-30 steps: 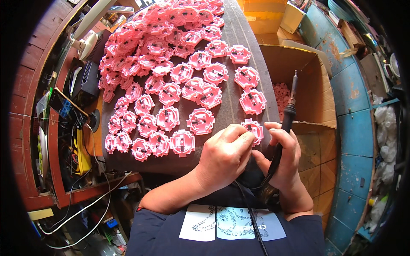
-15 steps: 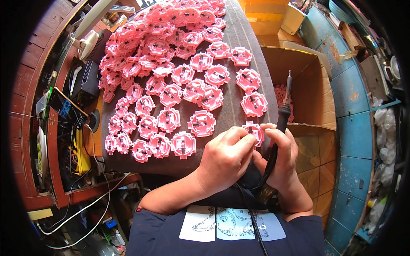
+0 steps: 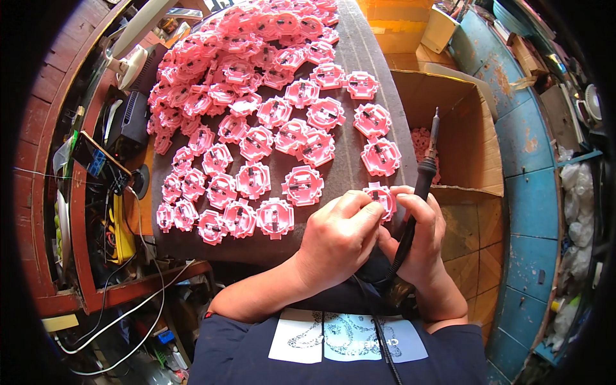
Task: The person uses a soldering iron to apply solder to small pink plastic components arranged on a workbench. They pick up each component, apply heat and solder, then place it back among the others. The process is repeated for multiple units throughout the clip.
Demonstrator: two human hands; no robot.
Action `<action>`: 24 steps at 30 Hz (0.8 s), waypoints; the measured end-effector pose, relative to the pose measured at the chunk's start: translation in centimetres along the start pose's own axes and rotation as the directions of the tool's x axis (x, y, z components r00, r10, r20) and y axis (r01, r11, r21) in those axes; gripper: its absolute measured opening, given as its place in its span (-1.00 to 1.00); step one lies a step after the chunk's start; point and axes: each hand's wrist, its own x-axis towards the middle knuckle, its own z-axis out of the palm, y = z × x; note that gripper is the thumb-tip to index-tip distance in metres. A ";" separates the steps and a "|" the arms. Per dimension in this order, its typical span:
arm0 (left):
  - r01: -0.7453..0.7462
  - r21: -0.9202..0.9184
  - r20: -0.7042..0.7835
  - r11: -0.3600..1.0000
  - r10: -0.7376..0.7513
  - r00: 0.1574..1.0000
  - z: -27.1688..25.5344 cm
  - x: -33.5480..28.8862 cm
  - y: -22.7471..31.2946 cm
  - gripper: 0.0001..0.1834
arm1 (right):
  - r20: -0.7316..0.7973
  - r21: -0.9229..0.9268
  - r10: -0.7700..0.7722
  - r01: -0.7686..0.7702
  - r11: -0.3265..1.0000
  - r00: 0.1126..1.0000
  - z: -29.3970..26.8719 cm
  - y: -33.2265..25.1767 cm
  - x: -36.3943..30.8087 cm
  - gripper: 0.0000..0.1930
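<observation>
A round pink plastic part (image 3: 382,197) with notched edges and a dark piece inside is between my hands at the table's near right edge. My left hand (image 3: 337,237) is closed in a pinch at its left side, the fingertips partly hidden behind the knuckles. My right hand (image 3: 420,240) holds a soldering iron (image 3: 426,168) between thumb and fingers. The iron's dark handle slants upward and its metal tip points away from me, clear of the part. The right fingertips are bent in at the part's right side.
Rows of similar pink parts (image 3: 303,185) lie on the dark tabletop (image 3: 366,58), with a heap (image 3: 212,70) at the far left. Right of the table stands an open cardboard box (image 3: 465,128) with pink parts inside. A black cable (image 3: 378,314) runs down across my shirt.
Almost nothing differs. My right hand and the soldering iron have shifted very slightly; the pink part stays between my hands.
</observation>
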 end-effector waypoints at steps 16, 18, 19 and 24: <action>0.128 0.552 -0.005 0.824 -0.150 0.989 -6.1 -0.6 0.8 -0.64 | -0.013 -0.079 0.019 -0.020 0.997 1.000 0.4 0.0 0.4 -0.33; 0.139 0.616 0.034 0.776 -0.202 0.979 -6.0 -0.6 0.7 -0.64 | -0.017 -0.123 0.066 -0.068 0.990 0.998 0.4 -0.2 0.3 -0.30; 0.124 0.610 0.038 0.783 -0.185 0.982 -5.6 -0.8 0.4 -0.64 | -0.027 -0.143 0.059 -0.062 0.988 0.998 0.6 -0.1 0.5 -0.30; -0.021 0.467 0.107 0.884 -0.033 0.994 -4.2 -1.2 0.6 -0.62 | -0.061 -0.202 0.036 -0.048 0.978 0.997 0.3 -0.6 1.3 -0.32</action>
